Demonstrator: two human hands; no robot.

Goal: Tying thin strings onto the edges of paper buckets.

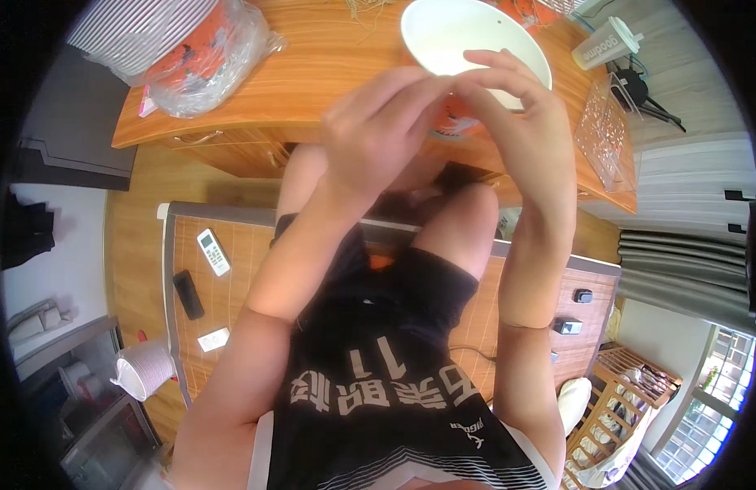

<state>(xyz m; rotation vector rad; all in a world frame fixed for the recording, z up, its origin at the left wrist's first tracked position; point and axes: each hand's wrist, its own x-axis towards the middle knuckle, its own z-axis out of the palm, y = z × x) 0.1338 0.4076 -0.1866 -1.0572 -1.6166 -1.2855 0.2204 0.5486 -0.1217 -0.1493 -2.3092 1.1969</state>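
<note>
Just in front of the round bucket (443, 37), which is white inside and orange outside, my left hand (378, 122) and my right hand (529, 114) meet at the fingertips. The left one is closed, its thumb and forefinger pinched together. On the right, thumb and forefinger also press together while the other fingers curl above the bucket's opening. Whatever lies between the fingertips is too small or hidden to make out. The bucket stands on the wooden desk (329, 49), its near side partly covered by my hands.
A stack of similar buckets in clear plastic wrap (218, 65) is on the desk's left. At the right are a lidded cup (606, 45) and a clear tray with small shiny bits (606, 135). A remote (214, 251) and a black phone (188, 295) lie on the bed mat beside me.
</note>
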